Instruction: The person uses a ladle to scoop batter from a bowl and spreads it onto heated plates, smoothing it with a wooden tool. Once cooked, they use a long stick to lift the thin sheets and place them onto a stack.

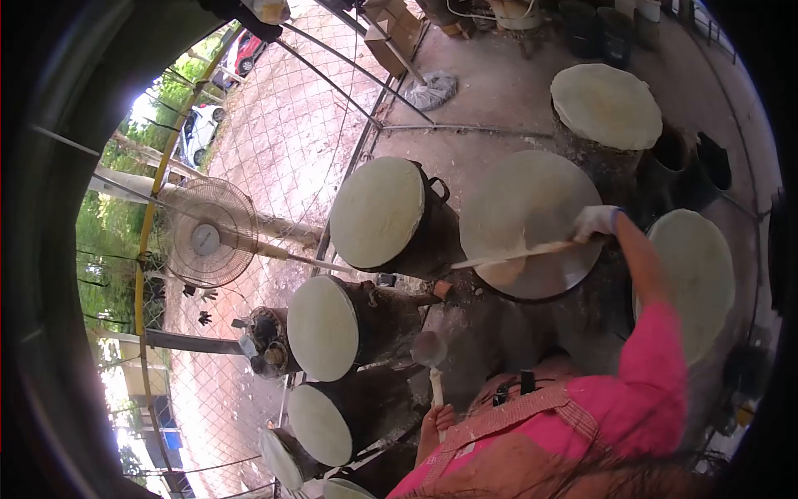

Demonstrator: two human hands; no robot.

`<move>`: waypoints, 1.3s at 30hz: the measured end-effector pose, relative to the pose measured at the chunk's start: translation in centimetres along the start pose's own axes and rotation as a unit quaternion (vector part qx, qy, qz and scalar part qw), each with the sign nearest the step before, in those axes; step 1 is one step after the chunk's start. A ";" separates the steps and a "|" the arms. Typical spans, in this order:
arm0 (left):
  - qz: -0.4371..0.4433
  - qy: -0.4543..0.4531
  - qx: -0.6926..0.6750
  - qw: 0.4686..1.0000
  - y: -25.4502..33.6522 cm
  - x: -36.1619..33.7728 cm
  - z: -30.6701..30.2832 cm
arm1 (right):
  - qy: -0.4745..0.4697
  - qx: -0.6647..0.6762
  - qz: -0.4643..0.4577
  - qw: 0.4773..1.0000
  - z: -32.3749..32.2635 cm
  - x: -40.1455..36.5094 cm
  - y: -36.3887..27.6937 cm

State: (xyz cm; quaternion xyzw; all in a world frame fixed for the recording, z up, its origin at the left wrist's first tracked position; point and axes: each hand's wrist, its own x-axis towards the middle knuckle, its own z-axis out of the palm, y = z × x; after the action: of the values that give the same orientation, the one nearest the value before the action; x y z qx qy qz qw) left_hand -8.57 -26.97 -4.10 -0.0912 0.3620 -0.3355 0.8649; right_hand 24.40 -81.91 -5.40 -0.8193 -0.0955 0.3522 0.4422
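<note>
My right hand, in a white glove, is closed round one end of a long, flat wooden stick. The stick lies across a large round griddle with a thin, cloudy film on it. A tan patch shows beside the stick. Lower down, my bare left hand grips the pale handle of a ladle, whose round bowl points up and away from me. Left of the griddle, a drum-like stove bears a pale round sheet on its top.
More pale round sheets top stoves at the left, lower left, far right and upper right. A standing fan and a wire fence are on the left. A mop and buckets stand at the back.
</note>
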 end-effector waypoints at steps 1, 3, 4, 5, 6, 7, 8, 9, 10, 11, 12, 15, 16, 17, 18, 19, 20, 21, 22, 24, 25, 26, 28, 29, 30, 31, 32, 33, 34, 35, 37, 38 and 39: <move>-0.006 -0.003 -0.004 1.000 0.9 -0.4 -0.5 | -0.019 0.086 0.077 0.993 0.4 -3.2 2.5; 0.047 0.070 0.046 0.995 2.6 -1.5 -1.7 | -0.041 0.059 -0.010 0.997 1.2 -10.8 14.8; 0.041 0.065 0.034 0.996 3.4 -1.9 -2.2 | 0.129 0.104 0.111 0.980 4.1 -19.4 1.2; -0.007 0.041 0.037 0.998 4.5 -1.9 -2.2 | 0.168 0.081 0.248 0.951 6.0 -23.9 0.5; -0.057 0.018 0.044 0.997 5.7 -1.9 -2.6 | 0.197 0.142 0.243 0.939 8.7 -27.9 -1.2; -0.077 0.014 0.048 0.996 7.3 -1.5 -3.6 | 0.270 0.251 0.210 0.906 13.3 -30.5 3.2; -0.100 0.017 0.054 0.993 9.1 -1.6 -4.3 | 0.340 0.361 0.173 0.851 17.9 -31.9 7.5; -0.106 0.029 0.098 0.989 10.8 -1.8 -4.4 | 0.461 0.383 0.186 0.779 23.1 -29.2 1.5; -0.111 0.032 0.131 0.985 11.3 -1.7 -4.7 | 0.402 0.206 0.311 0.836 26.0 -28.6 2.0; -0.132 0.025 0.089 0.987 11.2 -1.9 -4.7 | 0.412 0.103 0.189 0.886 30.1 -25.3 3.1; -0.148 0.014 0.057 0.987 11.4 -2.2 -4.0 | 0.501 0.207 0.223 0.810 33.1 -19.8 -2.8; -0.108 0.039 0.087 0.989 9.8 -3.4 -2.5 | 0.560 0.079 0.063 0.822 38.2 -7.6 -8.2; -0.098 0.046 0.104 0.989 9.2 -4.0 -1.7 | 0.550 -0.051 0.109 0.827 38.4 -5.3 -8.9; -0.087 0.061 0.125 0.986 9.2 -5.7 -1.3 | 0.539 -0.103 0.121 0.827 38.7 -5.4 -9.0; -0.086 0.073 0.135 0.984 9.2 -7.1 -1.8 | 0.529 -0.154 0.134 0.824 39.1 -6.0 -8.3; -0.122 -0.003 0.190 0.974 9.0 -7.4 -2.3 | 0.536 -0.174 0.161 0.810 39.0 -7.8 -7.7; -0.160 -0.083 0.244 0.953 9.1 -7.3 -2.4 | 0.545 -0.195 0.189 0.793 38.7 -9.8 -7.1; -0.103 -0.044 0.241 0.964 8.0 -8.2 -1.5 | 0.555 -0.199 0.217 0.778 38.7 -11.3 -5.6; -0.111 -0.048 0.247 0.961 7.7 -8.8 -0.7 | 0.562 -0.206 0.247 0.762 38.7 -12.5 -4.6; -0.153 -0.062 0.209 0.964 6.7 -9.1 -0.4 | 0.638 -0.013 0.158 0.754 37.4 -12.1 -8.9; -0.192 -0.099 0.207 0.954 6.9 -8.8 -0.8 | 0.608 0.077 0.155 0.775 36.3 -10.8 -10.9; -0.195 -0.112 0.203 0.953 6.4 -8.5 -1.0 | 0.635 0.085 0.074 0.764 36.4 -7.3 -9.2; -0.195 -0.118 0.132 0.965 5.7 -7.7 -0.4 | 0.574 -0.075 0.079 0.812 36.5 -4.2 -8.5; -0.172 -0.109 0.124 0.971 5.4 -7.9 -0.4 | 0.548 -0.088 0.106 0.825 36.2 -5.6 -9.0; -0.166 -0.111 0.141 0.970 5.4 -8.3 -1.0 | 0.525 -0.092 0.134 0.835 35.8 -7.7 -9.5; -0.180 -0.160 0.183 0.953 5.7 -8.0 -1.6 | 0.533 -0.104 0.145 0.827 34.7 -9.3 -8.2; -0.195 -0.204 0.221 0.933 6.0 -7.7 -1.7 | 0.537 -0.115 0.161 0.820 33.7 -10.8 -6.5; -0.195 -0.202 0.232 0.931 5.7 -7.7 -1.3 | 0.541 -0.096 0.180 0.816 32.5 -11.7 -4.9; -0.197 -0.208 0.212 0.934 5.1 -7.7 -1.1 | 0.541 -0.081 0.202 0.813 31.1 -12.3 -4.1; -0.201 -0.213 0.188 0.938 4.6 -7.6 -1.2 | 0.604 -0.065 0.172 0.776 30.3 -12.1 -5.7; -0.176 -0.149 0.129 0.964 3.6 -7.1 -1.0 | 0.614 -0.019 0.101 0.783 30.2 -8.9 -7.4; -0.148 -0.097 0.078 0.981 3.6 -6.6 -0.5 | 0.600 -0.022 0.075 0.796 30.3 -7.3 -8.0; -0.162 -0.095 0.060 0.980 3.8 -5.8 -0.6 | 0.537 -0.094 0.097 0.832 30.7 -7.4 -8.8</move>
State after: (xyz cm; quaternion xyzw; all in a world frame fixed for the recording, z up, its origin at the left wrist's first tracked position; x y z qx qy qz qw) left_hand -10.01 -20.26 -2.82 -0.1279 0.2377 -0.4822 0.8334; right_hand 0.02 -60.02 -5.86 -0.9221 0.2049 -0.1131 0.3083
